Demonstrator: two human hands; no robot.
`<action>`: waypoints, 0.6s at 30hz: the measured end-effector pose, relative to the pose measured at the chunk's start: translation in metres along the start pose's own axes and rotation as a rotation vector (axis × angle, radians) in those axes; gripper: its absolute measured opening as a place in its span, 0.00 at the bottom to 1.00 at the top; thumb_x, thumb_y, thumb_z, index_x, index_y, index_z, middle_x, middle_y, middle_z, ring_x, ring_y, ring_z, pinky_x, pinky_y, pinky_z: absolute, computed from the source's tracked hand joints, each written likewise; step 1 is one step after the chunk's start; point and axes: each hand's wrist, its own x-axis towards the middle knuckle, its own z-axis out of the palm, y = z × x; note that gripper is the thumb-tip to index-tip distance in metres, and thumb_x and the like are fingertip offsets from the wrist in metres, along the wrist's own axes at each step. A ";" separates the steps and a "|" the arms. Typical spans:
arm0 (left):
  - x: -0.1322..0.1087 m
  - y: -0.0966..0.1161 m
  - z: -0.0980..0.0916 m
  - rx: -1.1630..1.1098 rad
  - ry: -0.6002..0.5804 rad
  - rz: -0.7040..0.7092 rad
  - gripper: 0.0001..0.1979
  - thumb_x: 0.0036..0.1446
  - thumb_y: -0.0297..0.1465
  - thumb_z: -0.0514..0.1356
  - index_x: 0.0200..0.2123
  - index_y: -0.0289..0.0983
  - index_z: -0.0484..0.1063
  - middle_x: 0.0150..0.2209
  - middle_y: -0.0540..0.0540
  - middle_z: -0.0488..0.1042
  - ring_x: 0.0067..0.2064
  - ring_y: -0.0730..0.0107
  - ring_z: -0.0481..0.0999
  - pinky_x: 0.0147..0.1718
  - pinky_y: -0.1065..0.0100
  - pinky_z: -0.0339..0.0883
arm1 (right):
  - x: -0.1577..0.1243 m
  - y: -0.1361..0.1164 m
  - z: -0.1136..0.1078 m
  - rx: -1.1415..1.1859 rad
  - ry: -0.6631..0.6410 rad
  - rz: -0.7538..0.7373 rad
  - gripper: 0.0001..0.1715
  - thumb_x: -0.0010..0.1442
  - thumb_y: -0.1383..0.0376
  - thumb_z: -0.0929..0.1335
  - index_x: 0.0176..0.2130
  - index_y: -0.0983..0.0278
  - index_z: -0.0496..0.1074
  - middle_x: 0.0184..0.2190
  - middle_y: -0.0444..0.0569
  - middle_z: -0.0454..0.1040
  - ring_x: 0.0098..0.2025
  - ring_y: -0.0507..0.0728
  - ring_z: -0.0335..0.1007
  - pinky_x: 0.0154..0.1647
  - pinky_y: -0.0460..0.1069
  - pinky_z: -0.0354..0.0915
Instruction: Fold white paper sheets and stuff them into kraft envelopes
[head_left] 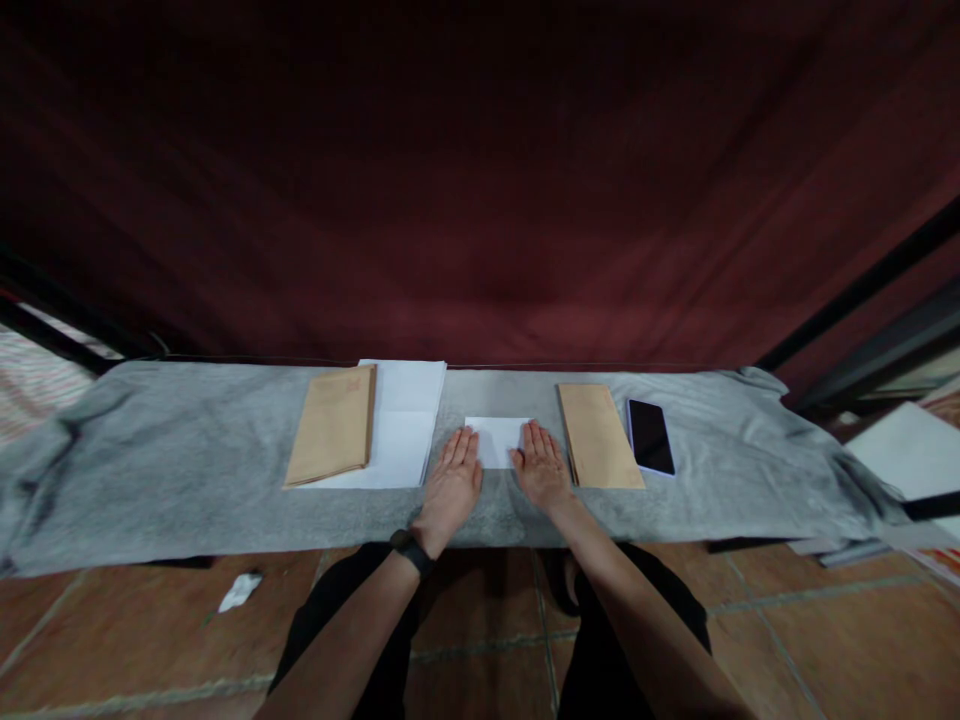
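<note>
A small white folded sheet of paper (498,442) lies flat in front of me on the grey cloth. My left hand (453,478) rests flat over its left end, fingers stretched out. Over the right end lies my right hand (541,468), also flat, with its thumb apart from the other fingers. Left of my hands is a stack of white paper (405,425), partly covered by a pile of brown envelopes (331,425). Close by on the right, another pile of brown envelopes (600,436) lies beside a phone (651,437) with a dark screen.
The grey cloth (187,460) covers a long narrow bench or table. A dark red curtain (480,200) hangs behind it. Dark metal bars (862,285) slant at the sides. A crumpled white scrap (240,592) lies on the tiled floor (487,680).
</note>
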 end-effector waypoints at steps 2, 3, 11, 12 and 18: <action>-0.001 0.000 0.001 -0.062 -0.027 0.133 0.25 0.70 0.33 0.46 0.66 0.30 0.60 0.69 0.37 0.59 0.71 0.59 0.53 0.68 0.55 0.52 | 0.000 -0.001 -0.001 0.014 0.005 0.001 0.35 0.73 0.58 0.54 0.69 0.77 0.54 0.69 0.65 0.55 0.70 0.67 0.52 0.69 0.62 0.49; -0.002 0.000 0.002 -0.085 -0.045 0.186 0.25 0.70 0.35 0.46 0.66 0.32 0.61 0.68 0.39 0.60 0.71 0.60 0.55 0.68 0.55 0.53 | 0.000 -0.001 -0.002 0.020 0.007 0.005 0.34 0.72 0.58 0.54 0.69 0.77 0.54 0.69 0.65 0.55 0.70 0.67 0.52 0.69 0.62 0.49; -0.006 0.003 0.006 -0.086 -0.151 0.274 0.27 0.71 0.38 0.45 0.67 0.32 0.59 0.69 0.36 0.59 0.70 0.59 0.57 0.68 0.53 0.53 | 0.002 -0.002 -0.008 0.047 -0.016 0.033 0.34 0.71 0.59 0.56 0.68 0.76 0.55 0.69 0.64 0.55 0.71 0.67 0.50 0.69 0.63 0.48; -0.006 0.003 0.005 -0.080 -0.167 0.272 0.27 0.71 0.38 0.46 0.67 0.31 0.58 0.69 0.36 0.57 0.70 0.59 0.56 0.68 0.53 0.52 | 0.003 -0.003 -0.009 0.053 -0.021 0.028 0.33 0.71 0.60 0.56 0.68 0.76 0.55 0.69 0.64 0.54 0.71 0.67 0.49 0.70 0.63 0.48; -0.006 0.005 0.006 -0.077 -0.179 0.255 0.26 0.70 0.35 0.47 0.66 0.30 0.60 0.68 0.34 0.60 0.69 0.59 0.58 0.67 0.53 0.53 | 0.008 -0.011 -0.016 0.135 -0.124 -0.148 0.32 0.72 0.59 0.54 0.69 0.67 0.55 0.71 0.54 0.53 0.73 0.60 0.46 0.72 0.59 0.47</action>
